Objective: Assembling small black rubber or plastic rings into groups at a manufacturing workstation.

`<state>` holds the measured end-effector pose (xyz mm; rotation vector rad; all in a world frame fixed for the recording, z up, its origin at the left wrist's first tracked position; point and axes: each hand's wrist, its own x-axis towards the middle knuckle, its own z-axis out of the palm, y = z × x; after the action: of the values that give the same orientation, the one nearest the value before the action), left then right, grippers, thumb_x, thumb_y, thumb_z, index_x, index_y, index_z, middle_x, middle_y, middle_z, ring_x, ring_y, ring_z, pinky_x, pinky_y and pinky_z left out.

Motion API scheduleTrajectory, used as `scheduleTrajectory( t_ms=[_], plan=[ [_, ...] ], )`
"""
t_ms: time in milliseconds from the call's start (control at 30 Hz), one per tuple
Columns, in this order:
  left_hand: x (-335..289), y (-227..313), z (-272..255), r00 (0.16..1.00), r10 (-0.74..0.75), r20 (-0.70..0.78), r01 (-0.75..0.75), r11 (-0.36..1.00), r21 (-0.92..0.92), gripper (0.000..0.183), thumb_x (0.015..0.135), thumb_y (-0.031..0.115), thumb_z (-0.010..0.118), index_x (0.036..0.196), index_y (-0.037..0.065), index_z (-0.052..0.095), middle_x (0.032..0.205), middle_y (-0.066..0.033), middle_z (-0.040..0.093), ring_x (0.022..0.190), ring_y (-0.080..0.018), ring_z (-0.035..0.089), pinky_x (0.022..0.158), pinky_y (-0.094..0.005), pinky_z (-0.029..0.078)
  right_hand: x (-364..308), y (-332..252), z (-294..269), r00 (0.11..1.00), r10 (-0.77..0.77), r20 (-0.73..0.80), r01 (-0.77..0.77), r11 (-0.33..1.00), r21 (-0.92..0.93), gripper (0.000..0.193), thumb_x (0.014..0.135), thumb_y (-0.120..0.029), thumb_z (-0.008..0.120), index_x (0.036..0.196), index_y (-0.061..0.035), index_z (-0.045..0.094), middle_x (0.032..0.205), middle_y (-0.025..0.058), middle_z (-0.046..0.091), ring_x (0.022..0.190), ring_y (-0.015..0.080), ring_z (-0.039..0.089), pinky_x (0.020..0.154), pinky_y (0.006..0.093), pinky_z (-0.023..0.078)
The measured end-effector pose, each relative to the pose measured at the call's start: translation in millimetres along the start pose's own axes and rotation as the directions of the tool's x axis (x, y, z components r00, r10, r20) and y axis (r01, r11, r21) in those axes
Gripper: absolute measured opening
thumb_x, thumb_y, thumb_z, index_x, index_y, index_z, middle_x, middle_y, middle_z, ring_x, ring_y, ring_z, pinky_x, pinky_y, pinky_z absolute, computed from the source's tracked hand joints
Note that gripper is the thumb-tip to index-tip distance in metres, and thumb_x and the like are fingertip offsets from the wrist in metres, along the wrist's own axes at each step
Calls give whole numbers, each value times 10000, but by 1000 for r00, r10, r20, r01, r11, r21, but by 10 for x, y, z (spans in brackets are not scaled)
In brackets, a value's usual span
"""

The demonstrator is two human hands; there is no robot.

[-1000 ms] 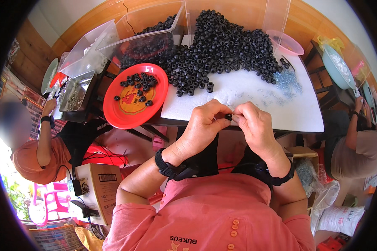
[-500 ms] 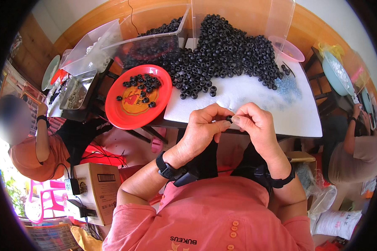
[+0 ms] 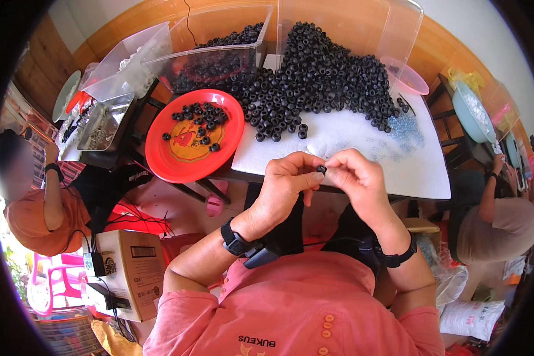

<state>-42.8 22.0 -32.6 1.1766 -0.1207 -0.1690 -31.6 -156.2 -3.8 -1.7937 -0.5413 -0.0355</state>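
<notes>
Over the table's front edge, my left hand (image 3: 292, 181) pinches a small round black part with a hole (image 3: 321, 169) between thumb and fingers. My right hand (image 3: 357, 177) is closed just to its right, fingertips pressed together close to the part. Whatever lies between those right fingertips is too small to make out. Beyond my hands, a large heap of similar black parts (image 3: 332, 74) covers the back of the white table covering (image 3: 338, 132). To the left, several more of them lie on a red plate (image 3: 155, 155).
Behind the heap stand clear plastic bins, one with black parts (image 3: 267, 35). Small bluish pieces (image 3: 406, 129) lie right of it, near a pink bowl (image 3: 418, 82). A metal tray (image 3: 130, 107) is at the left. One person (image 3: 32, 216) sits left, another (image 3: 495, 228) right.
My right fingertips have drawn slightly away from the left ones, so the black part in my left hand shows more fully. My left hand keeps its pinch. The whole view has shifted a little.
</notes>
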Motion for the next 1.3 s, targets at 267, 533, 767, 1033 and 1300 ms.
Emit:
scheduleTrajectory(
  t_ms=[267, 533, 767, 1033, 1300],
  plan=[
    [249, 31, 22, 998, 22, 57, -19, 998, -66, 164, 914, 6, 612, 1058, -71, 600, 981, -109, 650, 856, -179, 648, 574, -277, 539, 818, -197, -532, 996, 10, 84, 39, 829, -558, 154, 825, -38, 648, 977, -17, 656, 745, 59, 632, 711, 135, 595, 661, 289, 471],
    [562, -90, -4, 997, 33, 66, -23, 989, -145, 171, 917, -2, 587, 1082, -38, 611, 1404, -198, 453, 1057, -246, 622, 713, -319, 565, 1589, 254, -529, 961, 249, 123, 28, 355, -935, 499, 751, -102, 736, 1234, -120, 611, 1257, 147, 568, 1089, 343, 617, 900, 439, 509],
    [540, -95, -47, 997, 51, 49, -38, 971, -236, 166, 920, -4, 599, 1084, -22, 610, 1394, -181, 460, 1079, -231, 611, 800, -345, 555, 1713, 282, -380, 950, 292, 109, -12, 383, -924, 654, 712, -137, 786, 1316, -144, 534, 1242, 192, 570, 1117, 387, 601, 921, 450, 505],
    [564, -113, -59, 997, 41, 71, -25, 979, -202, 154, 923, 3, 603, 1076, -21, 608, 1366, -163, 483, 1073, -233, 616, 829, -344, 550, 1640, 388, -345, 954, 274, 124, -13, 449, -893, 579, 698, -117, 788, 1234, -92, 569, 1155, 188, 613, 1064, 352, 620, 894, 430, 508],
    [562, -156, -52, 995, 72, 64, -63, 988, -139, 154, 915, -1, 616, 1068, -20, 609, 1348, -154, 494, 1063, -222, 618, 839, -331, 551, 1672, 280, -356, 963, 250, 105, -33, 492, -870, 543, 735, -221, 798, 1228, -102, 604, 1135, 188, 618, 1050, 341, 619, 899, 432, 494]
  ],
)
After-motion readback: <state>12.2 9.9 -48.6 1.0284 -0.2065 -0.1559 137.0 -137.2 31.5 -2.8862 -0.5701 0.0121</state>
